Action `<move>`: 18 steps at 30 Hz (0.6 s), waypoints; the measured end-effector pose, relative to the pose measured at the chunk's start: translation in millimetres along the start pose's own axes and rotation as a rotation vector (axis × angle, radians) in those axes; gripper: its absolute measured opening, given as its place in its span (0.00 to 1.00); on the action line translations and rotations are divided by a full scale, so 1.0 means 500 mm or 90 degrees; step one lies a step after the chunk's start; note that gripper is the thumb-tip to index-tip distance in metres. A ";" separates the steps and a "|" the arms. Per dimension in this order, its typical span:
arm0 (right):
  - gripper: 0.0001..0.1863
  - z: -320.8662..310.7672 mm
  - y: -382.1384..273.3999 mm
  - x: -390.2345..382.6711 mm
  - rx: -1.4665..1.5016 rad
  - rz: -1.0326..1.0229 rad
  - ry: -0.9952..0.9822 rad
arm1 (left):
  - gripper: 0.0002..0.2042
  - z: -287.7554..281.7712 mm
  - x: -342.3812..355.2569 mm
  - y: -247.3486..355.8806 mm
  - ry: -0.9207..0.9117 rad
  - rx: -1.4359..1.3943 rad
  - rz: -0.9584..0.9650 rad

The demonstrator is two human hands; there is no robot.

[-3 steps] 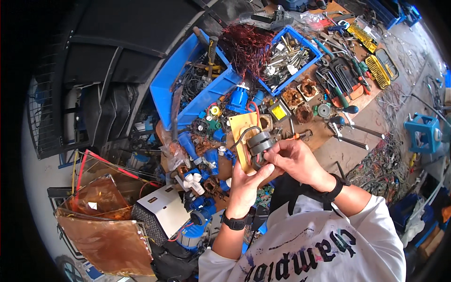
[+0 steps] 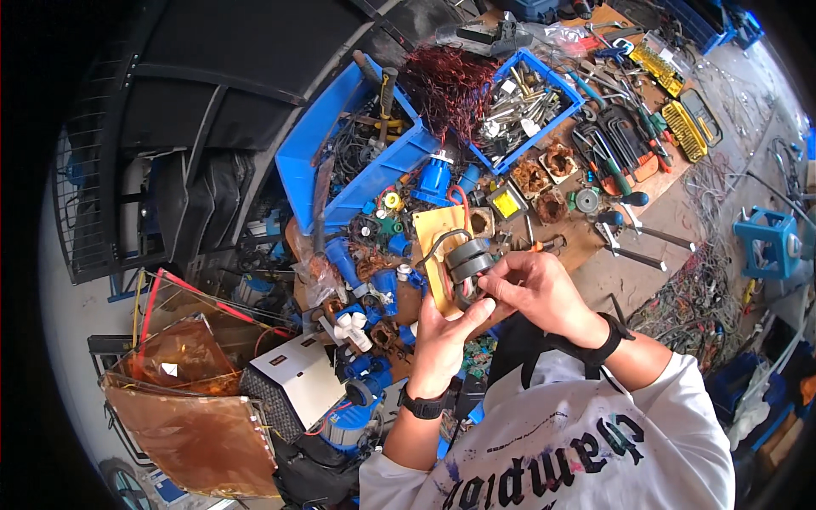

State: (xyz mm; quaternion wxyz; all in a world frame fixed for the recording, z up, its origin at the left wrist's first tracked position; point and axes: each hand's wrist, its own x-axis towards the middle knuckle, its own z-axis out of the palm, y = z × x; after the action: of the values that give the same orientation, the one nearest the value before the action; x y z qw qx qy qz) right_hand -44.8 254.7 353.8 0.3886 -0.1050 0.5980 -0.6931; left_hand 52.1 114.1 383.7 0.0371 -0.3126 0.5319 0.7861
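A yellow board (image 2: 429, 229) carries grey ring-shaped parts (image 2: 468, 258) and looped dark and pale wires at the middle of the view. My left hand (image 2: 442, 340) is closed on the board’s lower part, thumb raised along its right side. My right hand (image 2: 535, 297) has its fingertips pinched at the lower right of the grey rings, on a small part or wire too small to make out. Behind the board are rusty square housings (image 2: 529, 176), a yellow-faced small square item (image 2: 507, 203) and a red cable (image 2: 455, 194).
Two blue bins (image 2: 297, 193) (image 2: 574, 98) hold tools and metal parts beside tangled copper wire (image 2: 438, 81). Hand tools (image 2: 612, 144) cover the right of the wooden bench. Blue plastic fittings (image 2: 347, 268) lie left, a white casing (image 2: 293, 374) lower left, a blue stool (image 2: 763, 242) far right.
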 end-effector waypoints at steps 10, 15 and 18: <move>0.08 0.007 -0.022 -0.011 -0.165 -0.159 0.069 | 0.25 0.043 -0.044 0.025 0.065 0.027 0.054; 0.11 0.002 -0.050 -0.024 -0.118 -0.120 0.031 | 0.25 0.052 -0.056 0.025 0.071 0.060 0.091; 0.13 -0.002 -0.055 -0.029 -0.103 -0.132 0.011 | 0.24 0.068 -0.061 0.035 0.067 0.064 0.098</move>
State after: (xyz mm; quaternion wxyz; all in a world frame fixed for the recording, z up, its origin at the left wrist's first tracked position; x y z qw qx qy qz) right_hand -46.9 264.5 383.0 0.2999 -0.1910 0.6413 -0.6799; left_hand 54.3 143.8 422.3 -0.0358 -0.3096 0.5946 0.7411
